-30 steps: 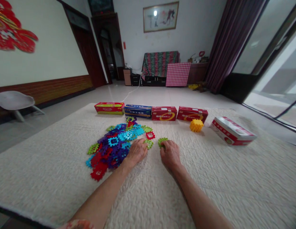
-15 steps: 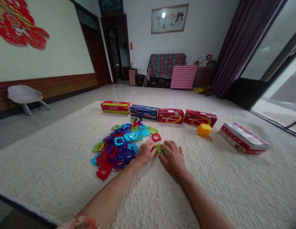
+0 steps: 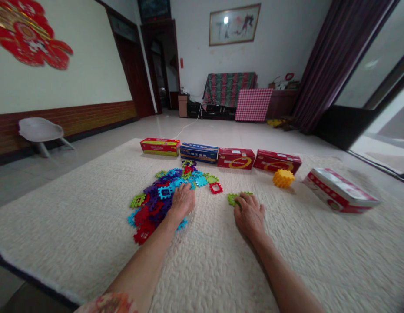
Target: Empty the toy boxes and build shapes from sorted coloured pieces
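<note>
My left hand (image 3: 183,202) reaches onto a heap of toothed plastic building tiles (image 3: 151,206) in purple, red, light blue and green. Its fingers are loosely stretched over light blue and purple tiles, with the tips partly hidden. To the right, my right hand (image 3: 250,215) rests on the mat with its fingers bent over flat green building tiles (image 3: 233,199). Part of the green tiles is covered by the fingers. Between the hands and a little farther off lies a red square frame tile (image 3: 216,188).
A row of boxes stands behind the heap: a red and yellow-green one (image 3: 160,148), a blue one (image 3: 198,153) and two dark red ones (image 3: 236,159). A yellow toothed block (image 3: 283,178) and a white and red box (image 3: 342,191) sit at right on the cream quilted mat (image 3: 202,269).
My left hand has let go of the green tiles and moved left onto the heap. My right hand, still on the green tiles, has shifted right. The view has turned slightly left.
</note>
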Demonstrator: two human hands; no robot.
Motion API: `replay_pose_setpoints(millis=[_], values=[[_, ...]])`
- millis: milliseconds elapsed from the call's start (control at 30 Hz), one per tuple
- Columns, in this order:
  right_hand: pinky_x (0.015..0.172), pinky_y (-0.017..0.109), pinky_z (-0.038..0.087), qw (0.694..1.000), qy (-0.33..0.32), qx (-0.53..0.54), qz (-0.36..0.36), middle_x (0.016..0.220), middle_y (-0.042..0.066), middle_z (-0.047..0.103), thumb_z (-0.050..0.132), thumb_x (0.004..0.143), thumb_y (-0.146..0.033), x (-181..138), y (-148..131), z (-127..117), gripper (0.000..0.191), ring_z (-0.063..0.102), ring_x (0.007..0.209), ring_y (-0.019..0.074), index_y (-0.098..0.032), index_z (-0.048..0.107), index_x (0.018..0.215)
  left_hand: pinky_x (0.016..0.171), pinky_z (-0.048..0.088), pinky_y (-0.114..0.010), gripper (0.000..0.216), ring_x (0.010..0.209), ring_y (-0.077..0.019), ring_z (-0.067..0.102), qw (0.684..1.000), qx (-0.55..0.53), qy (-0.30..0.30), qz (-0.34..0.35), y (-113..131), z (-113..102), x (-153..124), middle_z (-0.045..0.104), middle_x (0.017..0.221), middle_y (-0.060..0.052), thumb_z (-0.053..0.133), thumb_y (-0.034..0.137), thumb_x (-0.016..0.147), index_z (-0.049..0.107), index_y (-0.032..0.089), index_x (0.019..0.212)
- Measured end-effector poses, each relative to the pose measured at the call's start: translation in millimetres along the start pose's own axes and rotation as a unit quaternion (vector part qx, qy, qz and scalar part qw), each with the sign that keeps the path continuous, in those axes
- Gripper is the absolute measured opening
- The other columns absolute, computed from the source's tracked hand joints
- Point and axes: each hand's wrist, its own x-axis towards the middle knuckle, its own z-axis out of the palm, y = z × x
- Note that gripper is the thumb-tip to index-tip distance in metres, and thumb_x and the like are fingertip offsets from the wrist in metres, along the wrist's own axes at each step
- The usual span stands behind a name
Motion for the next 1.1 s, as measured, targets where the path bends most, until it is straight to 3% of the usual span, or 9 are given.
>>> replay_pose_setpoints(millis=[200, 333, 433, 600, 733, 900, 1000, 1100], values=[[0.100, 0.059, 0.030, 0.998, 0.013, -0.009, 0.058, 0.138, 0.010, 0.056, 0.045, 0.089, -0.015, 5, 10, 1, 0.031, 0.039, 0.131, 0.0304, -0.022, 0.067, 0.110, 0.097, 0.040, -0.046, 0.025, 0.120, -0.0315, 0.049, 0.996, 0.019, 0.031, -0.084, -5, -2, 1, 0.058, 0.130, -0.014, 0.045, 0.021, 0.091, 0.069, 0.015, 0.097], [0.101, 0.057, 0.028, 0.999, 0.017, 0.000, 0.044, 0.139, 0.010, 0.056, 0.044, 0.087, -0.013, 6, 11, 4, 0.034, 0.038, 0.132, 0.0299, -0.022, 0.066, 0.111, 0.099, 0.039, -0.046, 0.030, 0.126, -0.0310, 0.045, 0.997, 0.005, 0.056, -0.049, -6, -1, 4, 0.056, 0.134, -0.013, 0.044, 0.020, 0.091, 0.067, 0.017, 0.109], [0.101, 0.055, 0.028, 0.999, 0.013, 0.000, 0.038, 0.137, 0.009, 0.057, 0.045, 0.086, -0.014, 5, 11, 6, 0.033, 0.039, 0.131, 0.0294, -0.022, 0.067, 0.109, 0.096, 0.040, -0.045, 0.034, 0.124, -0.0307, 0.046, 0.999, 0.007, 0.039, -0.021, -5, 2, 5, 0.058, 0.130, -0.013, 0.045, 0.020, 0.091, 0.062, 0.019, 0.119], [0.100, 0.053, 0.029, 0.999, 0.028, 0.003, 0.024, 0.133, 0.011, 0.059, 0.047, 0.084, -0.014, 5, 11, 7, 0.031, 0.042, 0.127, 0.0296, -0.022, 0.068, 0.106, 0.094, 0.039, -0.044, 0.025, 0.110, -0.0297, 0.053, 1.000, -0.005, 0.001, 0.000, -2, 1, 3, 0.065, 0.105, -0.012, 0.045, 0.020, 0.090, 0.068, 0.019, 0.099], [0.099, 0.052, 0.029, 0.999, 0.028, 0.008, 0.022, 0.131, 0.011, 0.060, 0.047, 0.083, -0.013, 5, 11, 6, 0.032, 0.043, 0.126, 0.0290, -0.020, 0.068, 0.105, 0.093, 0.042, -0.040, 0.024, 0.101, -0.0256, 0.058, 0.998, -0.044, 0.000, 0.042, -1, -1, 6, 0.068, 0.095, -0.009, 0.051, 0.018, 0.085, 0.072, 0.021, 0.096], [0.098, 0.050, 0.029, 0.999, 0.029, 0.020, 0.019, 0.130, 0.011, 0.061, 0.047, 0.083, -0.014, 5, 12, 6, 0.030, 0.044, 0.124, 0.0281, -0.020, 0.068, 0.104, 0.091, 0.047, -0.033, 0.027, 0.095, -0.0193, 0.063, 0.981, -0.167, 0.007, 0.102, 3, 3, 12, 0.071, 0.090, -0.004, 0.052, 0.009, 0.080, 0.074, 0.022, 0.090], [0.096, 0.048, 0.030, 0.999, 0.036, 0.026, 0.014, 0.129, 0.011, 0.062, 0.048, 0.082, -0.015, 5, 12, 6, 0.029, 0.045, 0.123, 0.0276, -0.020, 0.068, 0.103, 0.090, 0.049, -0.028, 0.029, 0.094, -0.0164, 0.064, 0.971, -0.220, 0.038, 0.088, 1, 4, 15, 0.072, 0.095, -0.003, 0.050, 0.007, 0.082, 0.073, 0.021, 0.092], [0.095, 0.047, 0.030, 0.999, 0.039, 0.028, 0.011, 0.127, 0.011, 0.062, 0.047, 0.081, -0.014, 5, 12, 5, 0.030, 0.045, 0.122, 0.0272, -0.021, 0.068, 0.101, 0.093, 0.048, -0.032, 0.030, 0.097, -0.0187, 0.063, 0.978, -0.182, 0.096, 0.043, -7, 2, 16, 0.071, 0.097, -0.006, 0.047, 0.010, 0.086, 0.073, 0.020, 0.095]])
